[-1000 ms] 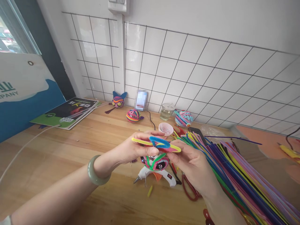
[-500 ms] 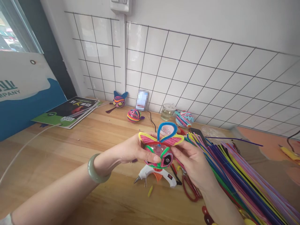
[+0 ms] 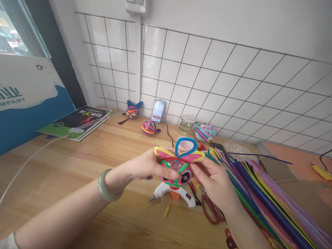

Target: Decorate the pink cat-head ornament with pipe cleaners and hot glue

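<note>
Between my two hands is a clear round ornament (image 3: 175,168) trimmed with fuzzy stems, with dark round eyes, pink ears edged in yellow and a blue loop (image 3: 195,145) on top. My left hand (image 3: 155,166) grips its left side, thumb across the front. My right hand (image 3: 212,176) pinches its right side near the right ear; some of its fingers are hidden behind. Just below the ornament, a white glue gun (image 3: 188,197) lies on the wooden table (image 3: 114,218). Red-handled scissors (image 3: 210,209) rest beneath my right hand, and a short yellow stem piece (image 3: 166,211) lies in front.
Many coloured stems (image 3: 269,193) spread over the right side. Along the wall stand a glass jar (image 3: 186,125), a phone (image 3: 158,110) and wrapped balls (image 3: 204,132). A pink bowl (image 3: 185,144) sits behind the ornament; a booklet (image 3: 75,122) lies at the back left.
The view has shifted slightly, so the scene sits a little further right. Both hands keep the same hold on the ornament.
</note>
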Demonstrator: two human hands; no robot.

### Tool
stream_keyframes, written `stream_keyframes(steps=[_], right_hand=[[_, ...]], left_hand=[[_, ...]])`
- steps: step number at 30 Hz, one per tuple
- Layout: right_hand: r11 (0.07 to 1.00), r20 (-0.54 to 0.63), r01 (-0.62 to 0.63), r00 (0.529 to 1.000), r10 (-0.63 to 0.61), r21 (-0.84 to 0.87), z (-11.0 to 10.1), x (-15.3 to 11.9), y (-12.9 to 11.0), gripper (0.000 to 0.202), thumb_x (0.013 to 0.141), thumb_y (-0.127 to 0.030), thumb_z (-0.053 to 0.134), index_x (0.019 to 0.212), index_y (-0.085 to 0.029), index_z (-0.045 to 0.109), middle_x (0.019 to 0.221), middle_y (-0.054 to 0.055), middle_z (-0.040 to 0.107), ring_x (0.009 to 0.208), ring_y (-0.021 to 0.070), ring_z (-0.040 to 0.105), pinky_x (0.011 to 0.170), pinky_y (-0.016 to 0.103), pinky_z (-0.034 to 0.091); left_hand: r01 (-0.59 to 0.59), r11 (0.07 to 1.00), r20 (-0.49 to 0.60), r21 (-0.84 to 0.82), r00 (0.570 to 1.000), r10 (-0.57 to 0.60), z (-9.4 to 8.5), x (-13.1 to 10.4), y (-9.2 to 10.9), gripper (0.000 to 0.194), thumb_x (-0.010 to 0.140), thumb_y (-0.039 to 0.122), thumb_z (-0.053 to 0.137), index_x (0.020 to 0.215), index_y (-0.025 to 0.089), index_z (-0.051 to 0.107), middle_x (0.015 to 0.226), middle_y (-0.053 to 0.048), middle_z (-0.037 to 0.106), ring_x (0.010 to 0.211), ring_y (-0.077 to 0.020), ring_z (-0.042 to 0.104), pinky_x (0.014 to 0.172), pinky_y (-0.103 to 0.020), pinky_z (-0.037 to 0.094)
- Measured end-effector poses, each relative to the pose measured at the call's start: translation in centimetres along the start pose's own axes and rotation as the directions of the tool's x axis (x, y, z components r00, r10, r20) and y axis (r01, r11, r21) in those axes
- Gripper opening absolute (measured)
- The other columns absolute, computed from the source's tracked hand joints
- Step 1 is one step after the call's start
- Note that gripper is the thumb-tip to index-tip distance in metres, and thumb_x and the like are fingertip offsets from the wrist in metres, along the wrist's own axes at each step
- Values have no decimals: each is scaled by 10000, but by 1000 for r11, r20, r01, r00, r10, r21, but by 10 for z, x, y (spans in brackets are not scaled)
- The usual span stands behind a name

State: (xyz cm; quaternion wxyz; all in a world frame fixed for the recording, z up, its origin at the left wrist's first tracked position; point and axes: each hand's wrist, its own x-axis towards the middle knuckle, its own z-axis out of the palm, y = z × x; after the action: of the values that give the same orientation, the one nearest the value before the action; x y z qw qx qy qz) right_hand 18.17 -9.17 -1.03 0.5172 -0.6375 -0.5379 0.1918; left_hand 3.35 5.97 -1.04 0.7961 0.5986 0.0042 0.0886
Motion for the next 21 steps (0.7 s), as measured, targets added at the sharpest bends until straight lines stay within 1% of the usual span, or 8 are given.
stream_keyframes(steps=[3,6,8,12,15,18,21], right_hand=[[1000,8,12,1000,-12,-25,1,0,-1,282,935,-344,524,1166,-256,659,1120,67,704,1061,222,648,879,367,546],[999,10,16,1000,-16,-36,1,0,0,280,936,-342,520,1162,-247,656,1119,76,701,1075,220,639,896,365,537],[999,4,24,1000,-24,-48,2,0,0,279,936,-344,518,1159,-245,654,1110,76,703,1089,222,631,912,369,527],[997,3,38,999,-38,-64,2,0,2,266,938,-340,517,1145,-241,651,1135,67,694,1090,216,628,932,356,509],[998,7,37,999,-37,-60,3,0,4,247,943,-326,510,1128,-237,647,1168,60,680,1046,197,643,922,333,507],[997,5,29,1000,-28,-69,4,0,4,238,948,-323,496,1111,-233,643,1149,60,682,1016,192,646,908,329,509],[993,-4,48,999,-49,-112,5,-1,4,221,948,-311,485,1084,-236,643,1117,55,681,997,189,641,888,320,512]], left_hand=[[-1,1000,2,22,1000,1,0,0,0,399,663,249,817,1024,155,677,802,-20,668,625,-90,577,576,-192,477],[2,1000,5,30,1000,-3,-2,1,-1,415,663,248,818,1042,158,674,779,-14,662,595,-81,564,546,-182,464],[0,1000,1,27,1000,0,-2,1,-1,410,664,246,818,1039,163,675,790,-16,666,610,-86,573,551,-182,468],[-16,1000,-17,9,1000,16,-3,1,-3,426,647,233,827,1041,164,680,870,-36,681,715,-120,614,608,-200,493],[-16,1000,-2,19,1000,16,-3,1,-2,431,655,228,820,1058,163,681,834,-25,674,667,-102,594,585,-187,479],[-23,999,12,27,1000,23,-4,2,-3,436,664,230,813,1074,160,682,821,-23,666,630,-85,567,553,-172,456],[-33,999,18,28,999,33,-5,2,-3,431,670,227,811,1077,167,681,832,-17,667,633,-78,564,578,-175,461]])
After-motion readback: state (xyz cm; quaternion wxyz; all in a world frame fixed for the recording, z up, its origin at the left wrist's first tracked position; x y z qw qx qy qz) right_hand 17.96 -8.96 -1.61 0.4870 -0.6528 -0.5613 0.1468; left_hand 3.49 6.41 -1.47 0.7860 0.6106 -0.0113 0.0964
